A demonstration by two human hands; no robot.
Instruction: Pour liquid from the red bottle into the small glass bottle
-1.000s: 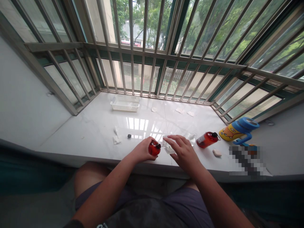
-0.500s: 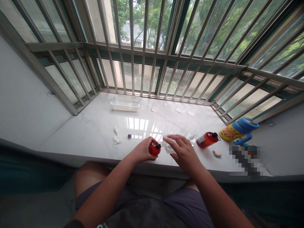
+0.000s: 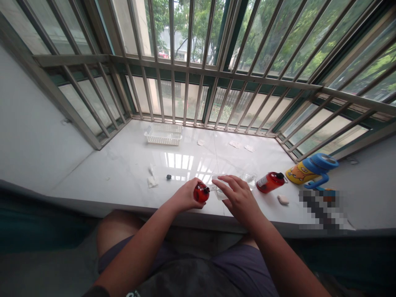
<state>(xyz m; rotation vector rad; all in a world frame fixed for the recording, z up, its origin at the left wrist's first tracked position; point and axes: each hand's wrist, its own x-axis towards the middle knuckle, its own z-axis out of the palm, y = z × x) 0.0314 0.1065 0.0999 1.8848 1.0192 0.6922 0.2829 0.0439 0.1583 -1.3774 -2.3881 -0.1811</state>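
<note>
My left hand (image 3: 185, 195) grips a small red bottle (image 3: 201, 192), tilted on its side with its dark nozzle pointing right. The nozzle sits at the rim of a small clear container (image 3: 218, 190) on the white windowsill (image 3: 130, 165). My right hand (image 3: 239, 199) is curled around that container from the right, fingers over its top. A second clear container (image 3: 249, 179) stands just behind my right hand. A second red bottle (image 3: 269, 182) with a black cap lies on its side to the right.
A white plastic basket (image 3: 163, 134) stands at the back near the metal window bars (image 3: 198, 74). Cotton pads (image 3: 235, 144) and tissue scraps (image 3: 151, 180) lie about, with a small black cap (image 3: 168, 177). A yellow and blue kids' bottle (image 3: 311, 168) lies at the right.
</note>
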